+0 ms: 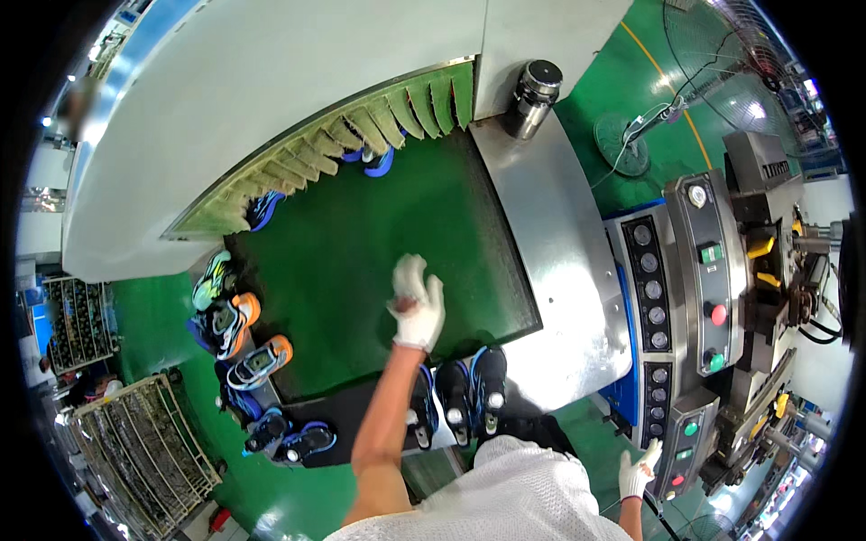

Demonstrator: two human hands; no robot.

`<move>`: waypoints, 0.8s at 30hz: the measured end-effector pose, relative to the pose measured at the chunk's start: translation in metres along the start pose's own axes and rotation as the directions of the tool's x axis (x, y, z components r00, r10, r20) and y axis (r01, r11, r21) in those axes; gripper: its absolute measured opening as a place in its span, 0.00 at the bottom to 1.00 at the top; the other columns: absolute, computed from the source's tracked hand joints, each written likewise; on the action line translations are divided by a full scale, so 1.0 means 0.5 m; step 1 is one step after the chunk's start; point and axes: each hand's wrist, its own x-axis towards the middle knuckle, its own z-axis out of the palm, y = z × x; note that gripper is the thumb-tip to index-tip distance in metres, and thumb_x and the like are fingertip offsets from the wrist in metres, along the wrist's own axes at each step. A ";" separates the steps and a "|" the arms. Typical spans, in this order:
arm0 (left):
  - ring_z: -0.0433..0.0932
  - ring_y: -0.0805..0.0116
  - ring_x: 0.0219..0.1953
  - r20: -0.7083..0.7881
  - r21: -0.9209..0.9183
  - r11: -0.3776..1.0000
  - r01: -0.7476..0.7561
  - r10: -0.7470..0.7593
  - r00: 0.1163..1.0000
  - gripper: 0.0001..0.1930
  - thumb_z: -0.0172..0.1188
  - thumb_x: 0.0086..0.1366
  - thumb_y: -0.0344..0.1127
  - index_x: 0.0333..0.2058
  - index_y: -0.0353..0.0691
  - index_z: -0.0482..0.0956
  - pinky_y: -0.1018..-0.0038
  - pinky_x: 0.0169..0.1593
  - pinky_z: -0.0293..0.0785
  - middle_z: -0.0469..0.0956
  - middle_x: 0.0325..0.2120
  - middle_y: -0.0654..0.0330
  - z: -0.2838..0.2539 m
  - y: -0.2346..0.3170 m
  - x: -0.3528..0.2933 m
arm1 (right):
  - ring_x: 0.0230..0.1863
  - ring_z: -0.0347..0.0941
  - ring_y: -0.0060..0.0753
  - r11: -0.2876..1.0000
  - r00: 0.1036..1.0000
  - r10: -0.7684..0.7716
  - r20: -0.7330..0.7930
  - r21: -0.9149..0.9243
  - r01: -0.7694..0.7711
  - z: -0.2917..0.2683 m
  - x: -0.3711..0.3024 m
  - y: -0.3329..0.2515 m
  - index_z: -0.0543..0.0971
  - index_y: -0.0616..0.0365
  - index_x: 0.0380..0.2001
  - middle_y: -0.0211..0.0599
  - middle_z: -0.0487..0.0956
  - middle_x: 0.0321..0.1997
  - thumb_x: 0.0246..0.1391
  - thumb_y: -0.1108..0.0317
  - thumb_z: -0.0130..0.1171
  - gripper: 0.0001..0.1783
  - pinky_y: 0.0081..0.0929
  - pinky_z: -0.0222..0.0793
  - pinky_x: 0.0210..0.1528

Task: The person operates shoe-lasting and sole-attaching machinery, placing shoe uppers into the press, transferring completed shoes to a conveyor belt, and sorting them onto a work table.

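Note:
My left hand (418, 302), in a white glove, hovers over the green conveyor belt (361, 252). Its fingers are spread and nothing shows in them. Low on the right, my gloved right hand (637, 472) has its fingers apart beside the lower control box (690, 433); whether it touches the box I cannot tell. Closest to my left forearm, several black and blue sneakers (488, 383) stand on the near ledge. Far across the belt, a blue-edged shoe (379, 162) pokes out under the green strip curtain (361, 131), and another dark blue shoe (263, 210) sits at its left end.
Along the left edge lie more shoes, among them an orange-trimmed one (262, 362). A steel flask (534, 97) stands on the metal side table (559, 243). Gauges and a red button (717, 315) are on the right-hand panel. Also around are a wire rack (144, 442) and a fan (622, 144).

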 end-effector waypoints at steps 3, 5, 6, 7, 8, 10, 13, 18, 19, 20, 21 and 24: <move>0.61 0.46 0.70 -0.088 0.197 0.980 -0.037 0.055 0.995 0.29 0.59 0.69 0.39 0.66 0.42 0.65 0.49 0.65 0.65 0.64 0.66 0.46 -0.005 -0.145 0.259 | 0.77 0.55 0.59 0.996 0.978 0.056 0.201 0.058 -0.069 0.016 -0.008 0.001 0.55 0.66 0.74 0.59 0.58 0.77 0.50 0.55 0.71 0.56 0.48 0.54 0.75; 0.64 0.46 0.68 -0.070 0.221 0.972 -0.081 0.099 0.993 0.32 0.63 0.66 0.43 0.66 0.42 0.65 0.47 0.63 0.67 0.65 0.66 0.46 -0.023 -0.145 0.426 | 0.73 0.62 0.57 0.969 0.940 0.170 0.295 0.122 -0.213 0.000 0.000 -0.018 0.58 0.66 0.73 0.59 0.65 0.73 0.50 0.54 0.71 0.54 0.46 0.58 0.73; 0.65 0.45 0.67 -0.033 0.247 0.964 -0.103 0.114 0.993 0.34 0.65 0.65 0.46 0.66 0.42 0.65 0.46 0.62 0.68 0.66 0.65 0.45 -0.024 -0.140 0.497 | 0.71 0.66 0.56 0.947 0.912 0.223 0.344 0.146 -0.287 -0.016 -0.002 -0.033 0.59 0.67 0.72 0.59 0.68 0.71 0.50 0.53 0.71 0.53 0.45 0.60 0.72; 0.67 0.44 0.66 0.052 0.257 0.965 -0.043 0.030 0.998 0.37 0.68 0.63 0.47 0.66 0.41 0.64 0.48 0.63 0.68 0.67 0.64 0.44 -0.018 -0.133 0.561 | 0.65 0.73 0.54 0.952 0.923 0.223 0.314 0.132 -0.275 -0.024 0.003 -0.044 0.64 0.65 0.70 0.57 0.75 0.66 0.51 0.51 0.70 0.49 0.43 0.65 0.68; 0.68 0.43 0.66 0.131 0.277 0.961 0.018 -0.056 0.990 0.40 0.70 0.61 0.48 0.67 0.40 0.63 0.50 0.64 0.68 0.68 0.64 0.43 -0.009 -0.136 0.612 | 0.65 0.73 0.55 0.965 0.931 0.163 0.327 0.142 -0.219 -0.026 0.012 -0.051 0.65 0.65 0.70 0.57 0.75 0.65 0.51 0.51 0.70 0.48 0.43 0.66 0.68; 0.71 0.43 0.64 0.230 0.407 0.905 0.121 -0.230 0.946 0.43 0.70 0.59 0.55 0.67 0.42 0.64 0.48 0.63 0.69 0.71 0.62 0.43 0.037 -0.193 0.674 | 0.64 0.74 0.55 0.981 0.939 0.025 0.344 0.171 -0.089 -0.031 0.051 -0.069 0.67 0.64 0.69 0.57 0.75 0.65 0.52 0.50 0.69 0.47 0.43 0.67 0.67; 0.78 0.46 0.57 0.120 0.341 0.939 0.039 -0.084 0.989 0.39 0.69 0.60 0.55 0.64 0.43 0.67 0.50 0.57 0.74 0.78 0.55 0.43 0.086 -0.173 0.668 | 0.65 0.73 0.54 0.972 0.938 -0.044 0.345 0.231 -0.039 -0.027 0.077 -0.121 0.66 0.65 0.69 0.58 0.75 0.64 0.52 0.50 0.69 0.46 0.42 0.68 0.66; 0.80 0.43 0.48 0.225 0.310 0.947 -0.080 0.009 0.974 0.27 0.67 0.58 0.51 0.52 0.44 0.72 0.40 0.50 0.72 0.77 0.47 0.48 0.098 -0.108 0.455 | 0.76 0.60 0.48 0.739 0.870 -0.138 0.474 0.634 -0.228 -0.004 0.079 -0.195 0.62 0.66 0.71 0.54 0.64 0.75 0.56 0.65 0.68 0.43 0.38 0.62 0.73; 0.80 0.43 0.47 0.331 0.316 0.946 -0.077 -0.033 0.943 0.27 0.67 0.59 0.52 0.51 0.45 0.72 0.37 0.48 0.71 0.77 0.46 0.47 0.091 -0.064 0.389 | 0.78 0.55 0.47 0.695 0.850 -0.135 0.508 0.660 -0.284 0.005 0.072 -0.210 0.59 0.66 0.72 0.53 0.61 0.77 0.57 0.67 0.68 0.44 0.38 0.57 0.76; 0.80 0.43 0.47 0.379 0.339 0.932 -0.129 -0.009 0.926 0.26 0.67 0.59 0.51 0.50 0.44 0.71 0.39 0.47 0.71 0.76 0.45 0.48 0.085 -0.060 0.320 | 0.78 0.55 0.47 0.741 0.844 -0.184 0.504 0.635 -0.218 0.018 0.073 -0.205 0.59 0.66 0.72 0.54 0.61 0.77 0.57 0.67 0.68 0.44 0.38 0.57 0.76; 0.80 0.44 0.45 0.374 0.343 0.925 -0.160 0.022 0.927 0.26 0.68 0.58 0.51 0.49 0.44 0.72 0.42 0.48 0.71 0.76 0.43 0.49 0.088 -0.058 0.246 | 0.78 0.55 0.47 0.781 0.836 -0.228 0.500 0.606 -0.150 0.037 0.075 -0.201 0.59 0.66 0.72 0.55 0.61 0.76 0.57 0.66 0.68 0.44 0.38 0.56 0.76; 0.80 0.45 0.44 0.482 0.286 0.948 -0.137 -0.019 0.876 0.27 0.70 0.56 0.52 0.48 0.42 0.74 0.46 0.49 0.72 0.78 0.43 0.50 0.049 0.037 0.104 | 0.77 0.58 0.47 0.795 0.822 -0.315 0.474 0.605 -0.044 0.039 0.066 -0.234 0.59 0.67 0.72 0.55 0.63 0.76 0.58 0.62 0.69 0.45 0.37 0.55 0.77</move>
